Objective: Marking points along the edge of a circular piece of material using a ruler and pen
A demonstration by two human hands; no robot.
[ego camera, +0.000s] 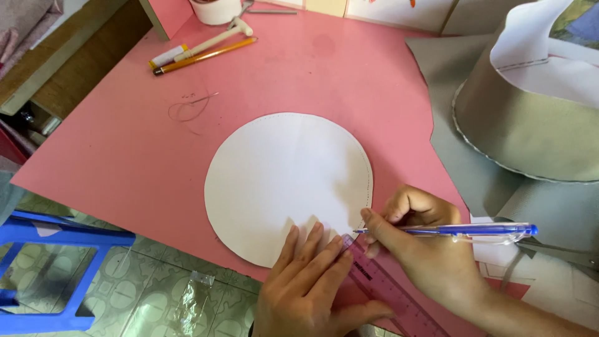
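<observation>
Left hand (309, 284) flat, grip released, pressing pink ruler (384, 290) at near edge of white paper circle (287, 181), right hand (424, 243) grasping blue pen (462, 231), tip at circle's rim, pink bench (125, 156), grey fabric (530, 131) right, pencil (206, 56) far left.
</observation>
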